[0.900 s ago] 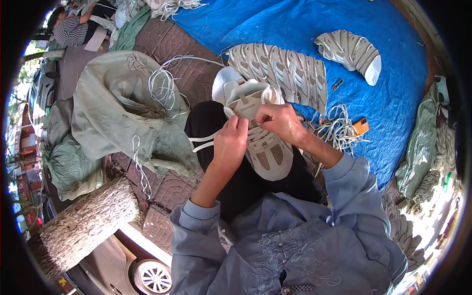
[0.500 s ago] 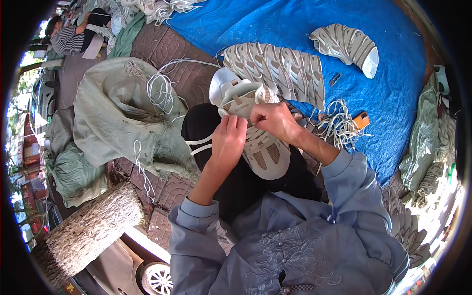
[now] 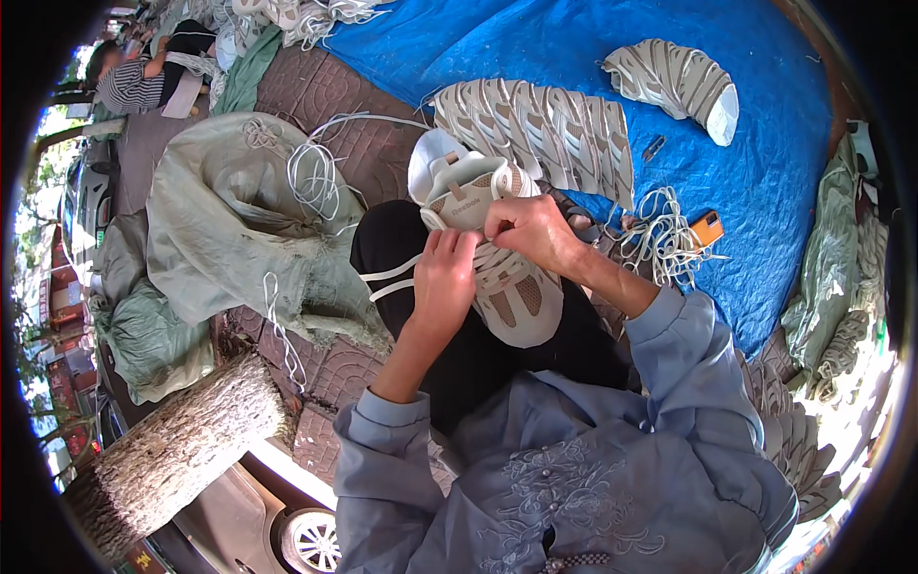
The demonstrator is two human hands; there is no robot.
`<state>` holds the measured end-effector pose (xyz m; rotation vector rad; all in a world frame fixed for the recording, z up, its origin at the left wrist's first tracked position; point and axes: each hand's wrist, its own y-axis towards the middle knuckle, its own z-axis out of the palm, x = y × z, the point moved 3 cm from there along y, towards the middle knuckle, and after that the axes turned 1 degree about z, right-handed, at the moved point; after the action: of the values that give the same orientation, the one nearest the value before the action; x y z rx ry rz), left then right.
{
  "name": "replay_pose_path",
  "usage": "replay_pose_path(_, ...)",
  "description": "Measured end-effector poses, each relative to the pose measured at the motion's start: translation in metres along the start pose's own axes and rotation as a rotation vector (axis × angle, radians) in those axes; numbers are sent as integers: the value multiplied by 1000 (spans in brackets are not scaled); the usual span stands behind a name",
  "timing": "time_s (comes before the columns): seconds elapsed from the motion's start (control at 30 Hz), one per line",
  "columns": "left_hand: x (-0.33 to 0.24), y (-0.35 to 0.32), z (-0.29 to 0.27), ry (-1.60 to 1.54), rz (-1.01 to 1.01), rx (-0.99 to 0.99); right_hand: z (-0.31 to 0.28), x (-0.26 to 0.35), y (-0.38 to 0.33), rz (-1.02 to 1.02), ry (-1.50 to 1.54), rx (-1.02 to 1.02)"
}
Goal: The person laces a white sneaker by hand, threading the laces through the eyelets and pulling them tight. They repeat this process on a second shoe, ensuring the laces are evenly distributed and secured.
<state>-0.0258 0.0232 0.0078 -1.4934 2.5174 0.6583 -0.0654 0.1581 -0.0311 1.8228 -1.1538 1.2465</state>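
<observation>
Shoe upper, beige and white (image 3: 521, 320) (landmark): is lying on the person's dark-trousered legs (image 3: 387, 230), toe toward the body; the lap is presumably serving as a bench, leaving the lacing area under both hands.

Left hand (image 3: 445, 287): is resting at the left edge of the upper's lacing, fingers bent and bunched together; whether the tips are pinching a lace, one cannot tell.

Right hand (image 3: 537, 234): is sitting over the upper's lacing just below the tongue, fingers curled, thumb and forefinger pressing together; anything between them is too small to make out. The two hands are facing each other closely, probably for fine control.

White lace strands, two (image 3: 392, 288): are trailing left of the upper, beside the left hand, seemingly leaving the lacing uncovered.

White rounded piece (image 3: 427, 165): is showing just beyond the upper's tongue end.

Row of overlapping uppers (image 3: 535, 134): is lying beyond the upper, layered perhaps for picking singly.

Lace bundle (image 3: 660, 244): is lying right of the upper, likely for easy reach; an orange phone-like object (image 3: 708, 228) is lying at its far side.

Blue tarp (image 3: 736, 220): is spreading beyond and right of the upper, probably keeping goods off the paving; a second fanned stack (image 3: 669, 86) is lying there, farther off.

Pale sack (image 3: 191, 258): is slumping left of the upper, a tangled white cord (image 3: 314, 191) lying across it.
</observation>
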Motion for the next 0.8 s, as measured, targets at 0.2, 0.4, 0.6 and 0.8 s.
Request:
replay_pose_path(0.2, 4, 9, 2, 151, 116, 32, 0, 3, -2, -48, 2, -42)
replay_pose_path(0.4, -6, 1, 11, 95, 104, -73, 2, 2, -6, -44, 64, -65)
replay_pose_path(0.6, 4, 3, 3, 41, 44, -63, 0, 0, -7, -13, 117, -57)
replay_pose_path(0.8, 6, 7, 2, 96, 30, -63, -1, 2, -9, 47, 119, -39)
